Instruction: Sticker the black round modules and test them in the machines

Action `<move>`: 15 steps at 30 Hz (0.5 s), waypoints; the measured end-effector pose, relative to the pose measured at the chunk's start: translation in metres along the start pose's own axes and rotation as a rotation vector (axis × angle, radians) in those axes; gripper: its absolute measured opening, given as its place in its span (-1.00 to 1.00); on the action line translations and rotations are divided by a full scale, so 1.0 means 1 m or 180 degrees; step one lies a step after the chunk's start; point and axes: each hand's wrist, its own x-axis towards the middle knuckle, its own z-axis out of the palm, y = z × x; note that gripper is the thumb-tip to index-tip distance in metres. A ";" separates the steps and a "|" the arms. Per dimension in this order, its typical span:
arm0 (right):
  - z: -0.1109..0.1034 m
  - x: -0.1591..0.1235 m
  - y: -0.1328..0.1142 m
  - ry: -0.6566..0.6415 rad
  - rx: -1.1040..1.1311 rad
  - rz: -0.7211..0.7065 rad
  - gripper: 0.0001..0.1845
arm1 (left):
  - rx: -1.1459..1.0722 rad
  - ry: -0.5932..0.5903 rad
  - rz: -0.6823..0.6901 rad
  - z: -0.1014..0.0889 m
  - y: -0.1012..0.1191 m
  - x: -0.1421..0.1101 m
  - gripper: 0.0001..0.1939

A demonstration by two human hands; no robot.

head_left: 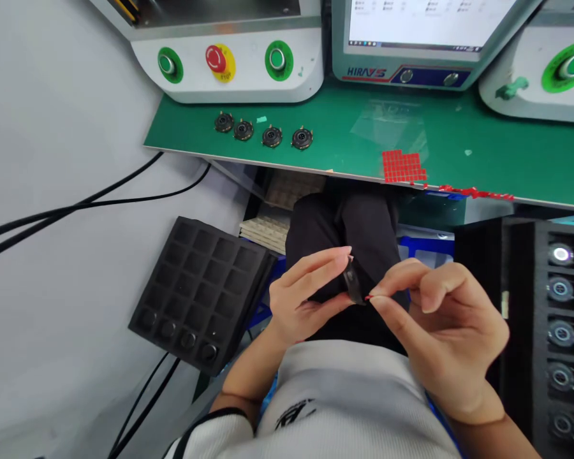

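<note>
My left hand [310, 290] is closed on a dark watch case [353, 282], gripped by its rim between thumb and fingers and seen almost edge-on above my lap. Thumb and forefinger of my right hand [442, 319] pinch a small red sticker [368, 298] right beside the lower edge of the case. Whether the sticker touches the case I cannot tell. On the green bench, several black watch cases [301, 137] lie in a row. A sheet of small red stickers [402, 167] lies farther right, near the front edge.
To my left is a black foam tray [203, 271] with round pieces in its nearest pockets. Another black tray [526, 331] at right holds several watch cases. A machine panel with a red stop button [216, 58] and a monitor [411, 64] stand behind the bench [339, 115]. Black cables [90, 203] cross at left.
</note>
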 end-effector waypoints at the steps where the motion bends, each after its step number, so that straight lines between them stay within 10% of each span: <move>1: 0.000 0.000 0.000 -0.0004 -0.0003 0.0027 -0.64 | 0.0020 -0.0007 0.0009 0.000 0.000 0.001 -0.35; 15: -0.001 0.000 0.004 -0.0040 -0.0082 0.0158 -0.62 | 0.0220 -0.0035 0.0177 0.000 0.001 0.008 -0.39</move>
